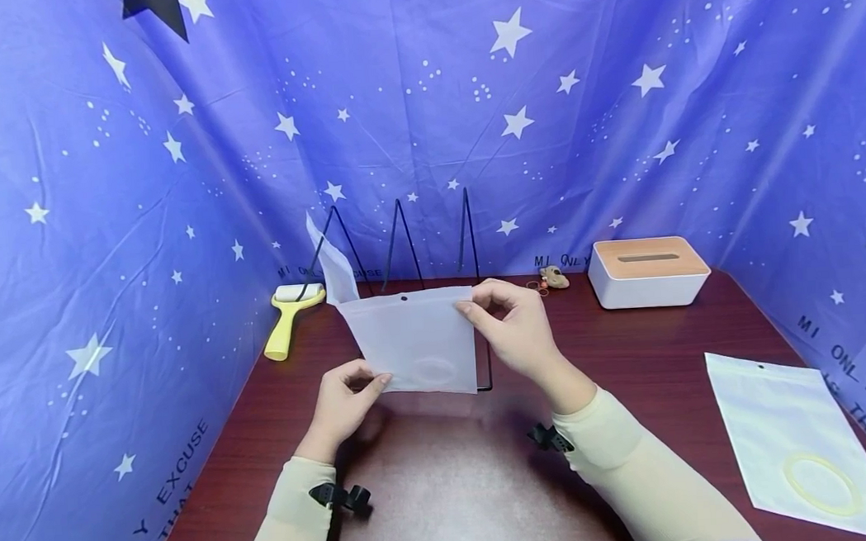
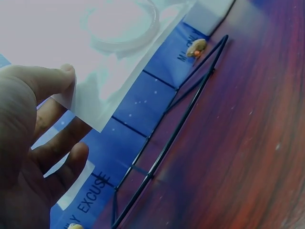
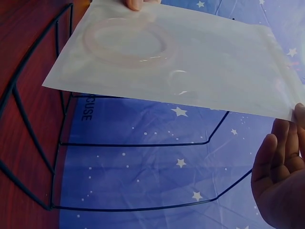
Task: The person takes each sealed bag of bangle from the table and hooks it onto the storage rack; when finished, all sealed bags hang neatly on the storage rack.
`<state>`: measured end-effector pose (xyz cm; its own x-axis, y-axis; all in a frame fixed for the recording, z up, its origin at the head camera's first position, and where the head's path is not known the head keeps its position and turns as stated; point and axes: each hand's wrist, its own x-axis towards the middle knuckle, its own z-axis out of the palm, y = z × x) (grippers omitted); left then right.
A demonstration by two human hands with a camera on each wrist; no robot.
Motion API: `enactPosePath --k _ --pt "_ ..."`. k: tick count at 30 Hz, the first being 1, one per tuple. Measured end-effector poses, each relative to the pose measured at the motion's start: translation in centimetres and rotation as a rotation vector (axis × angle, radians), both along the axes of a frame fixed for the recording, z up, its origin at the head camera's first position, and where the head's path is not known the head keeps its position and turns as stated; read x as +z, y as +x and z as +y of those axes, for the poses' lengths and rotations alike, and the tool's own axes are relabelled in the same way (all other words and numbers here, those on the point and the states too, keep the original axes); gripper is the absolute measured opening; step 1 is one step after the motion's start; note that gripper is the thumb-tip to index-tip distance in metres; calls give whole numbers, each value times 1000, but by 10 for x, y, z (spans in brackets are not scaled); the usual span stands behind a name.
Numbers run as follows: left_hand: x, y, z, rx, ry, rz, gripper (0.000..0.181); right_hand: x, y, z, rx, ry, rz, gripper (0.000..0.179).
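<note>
A white, translucent zip bag [image 1: 415,338] is held up in front of a black wire rack [image 1: 465,192]. My left hand [image 1: 340,404] pinches its lower left corner between thumb and index finger, the other fingers loosely bent behind. At the upper right corner, my right hand [image 1: 514,323] grips the bag's edge with thumb and fingers. Through the plastic shows a pale pinkish ring [image 3: 126,61], lying toward the bag's bottom end. Another white bag [image 1: 338,268] stands upright in the left part of the rack.
A yellow-handled lint roller [image 1: 281,336] lies at the left. Behind right are a small brown trinket [image 1: 553,277] and a white tissue box [image 1: 646,286] with a wooden lid. On the near right lies a white bag [image 1: 769,415] containing a yellow ring. Blue star-print curtains enclose the table.
</note>
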<state>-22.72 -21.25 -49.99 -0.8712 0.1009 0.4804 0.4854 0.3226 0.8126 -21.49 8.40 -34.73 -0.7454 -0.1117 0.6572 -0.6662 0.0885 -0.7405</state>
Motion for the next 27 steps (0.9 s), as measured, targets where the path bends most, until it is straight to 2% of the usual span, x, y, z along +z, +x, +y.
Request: enactPosePath --k 5,8,9,12,15,17,27 --pt "2 0 -5 31 -4 -35 12 0 -2 -7 5 -3 -9 8" --pt "15 8 -2 27 -9 -18 14 1 -2 -11 3 -2 -9 8" --pt "15 7 -3 30 -10 -16 15 2 -2 -12 2 0 -10 8" --pt "13 7 -7 29 -2 1 18 -7 -10 -15 -3 4 -18 7" --pt "1 -2 -15 44 2 -13 19 -20 -23 -17 -9 4 -28 6" --pt "0 -3 -16 48 -3 -13 20 -27 -29 -17 -10 2 -26 5" --pt "-1 -4 -21 69 -14 -2 20 -28 -34 -23 -24 12 -13 7"
